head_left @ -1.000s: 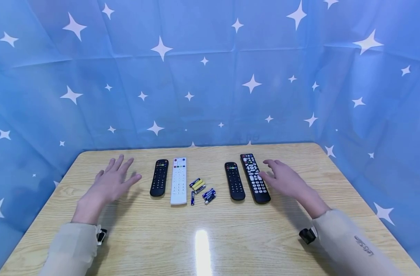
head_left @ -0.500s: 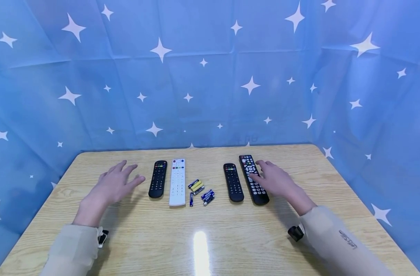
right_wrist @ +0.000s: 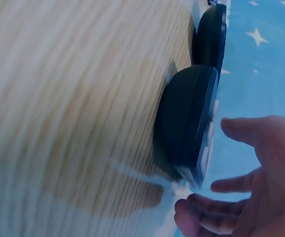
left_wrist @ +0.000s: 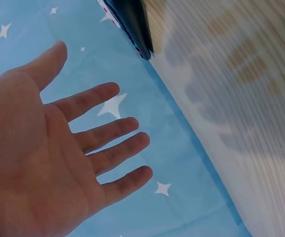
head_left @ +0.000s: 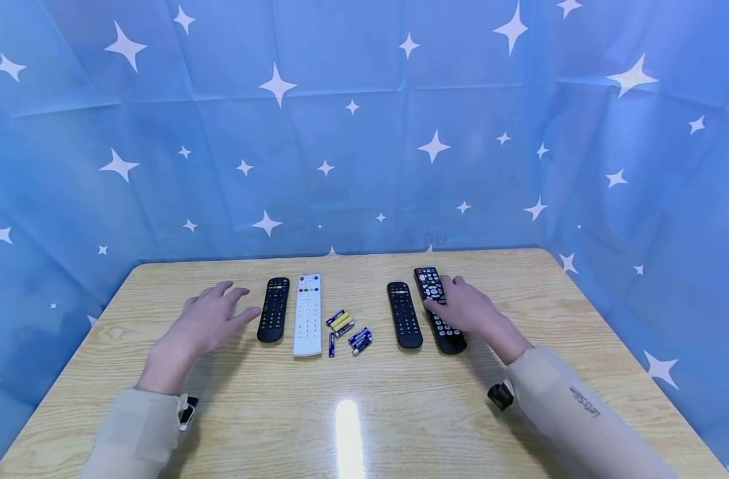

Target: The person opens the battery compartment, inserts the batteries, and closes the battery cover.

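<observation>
My right hand (head_left: pixel 469 309) hovers at the right side of a large black remote control (head_left: pixel 446 332), its thumb reaching over the buttons. In the right wrist view the thumb and fingers spread on either side of that remote (right_wrist: pixel 184 118), with a gap showing under the thumb. My left hand (head_left: pixel 205 322) is held above the table, fingers relaxed and apart, just left of a small black remote (head_left: pixel 273 311). The left wrist view shows its bare palm (left_wrist: pixel 33 148) holding nothing. A white remote (head_left: pixel 307 316) and another small black remote (head_left: pixel 405 316) lie between the hands.
Several batteries, among them a yellow battery (head_left: pixel 342 321) and a blue battery (head_left: pixel 331 344), lie loose between the white remote and the right small black one. The wooden table (head_left: pixel 269 412) backs onto a blue star-patterned curtain (head_left: pixel 364 166).
The right hand has moved left, bringing its thumb over the large black remote. The left hand has moved right, closer to the left small black remote. The remotes and batteries stay put.
</observation>
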Demonstrator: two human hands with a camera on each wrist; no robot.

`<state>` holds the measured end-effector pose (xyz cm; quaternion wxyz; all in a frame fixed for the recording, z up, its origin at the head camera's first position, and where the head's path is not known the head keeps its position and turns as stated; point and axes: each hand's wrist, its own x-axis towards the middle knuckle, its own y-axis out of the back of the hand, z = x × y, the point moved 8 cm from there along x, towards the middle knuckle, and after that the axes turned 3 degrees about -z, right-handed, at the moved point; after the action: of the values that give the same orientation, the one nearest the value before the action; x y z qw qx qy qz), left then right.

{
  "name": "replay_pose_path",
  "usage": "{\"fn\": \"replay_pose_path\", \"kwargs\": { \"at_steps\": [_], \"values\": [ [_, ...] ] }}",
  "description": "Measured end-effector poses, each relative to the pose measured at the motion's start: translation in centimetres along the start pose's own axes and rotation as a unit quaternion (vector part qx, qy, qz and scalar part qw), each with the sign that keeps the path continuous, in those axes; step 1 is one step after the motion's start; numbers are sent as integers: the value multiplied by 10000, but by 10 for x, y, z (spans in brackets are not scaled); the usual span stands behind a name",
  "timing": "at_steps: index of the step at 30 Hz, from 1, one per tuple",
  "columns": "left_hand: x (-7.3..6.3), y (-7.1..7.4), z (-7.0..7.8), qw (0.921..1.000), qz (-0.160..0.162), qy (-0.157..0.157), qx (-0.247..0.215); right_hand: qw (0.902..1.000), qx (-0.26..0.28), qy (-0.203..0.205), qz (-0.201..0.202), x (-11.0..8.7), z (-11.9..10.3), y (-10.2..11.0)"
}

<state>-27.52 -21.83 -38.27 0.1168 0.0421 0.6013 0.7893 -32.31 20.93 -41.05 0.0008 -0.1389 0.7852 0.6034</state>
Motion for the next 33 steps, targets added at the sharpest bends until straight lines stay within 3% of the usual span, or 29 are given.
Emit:
{"fn": "replay_pose_path", "kwargs": {
  "at_steps": [7, 33],
  "values": [
    [1, 0, 14, 9999, 16, -151, 24, 9996, 6, -125, -240, 7, -2, -7],
    [-1, 0, 36, 9994, -17, -294, 204, 9994, 145, -307, -61, 16, -7, -5]
  ]
}}
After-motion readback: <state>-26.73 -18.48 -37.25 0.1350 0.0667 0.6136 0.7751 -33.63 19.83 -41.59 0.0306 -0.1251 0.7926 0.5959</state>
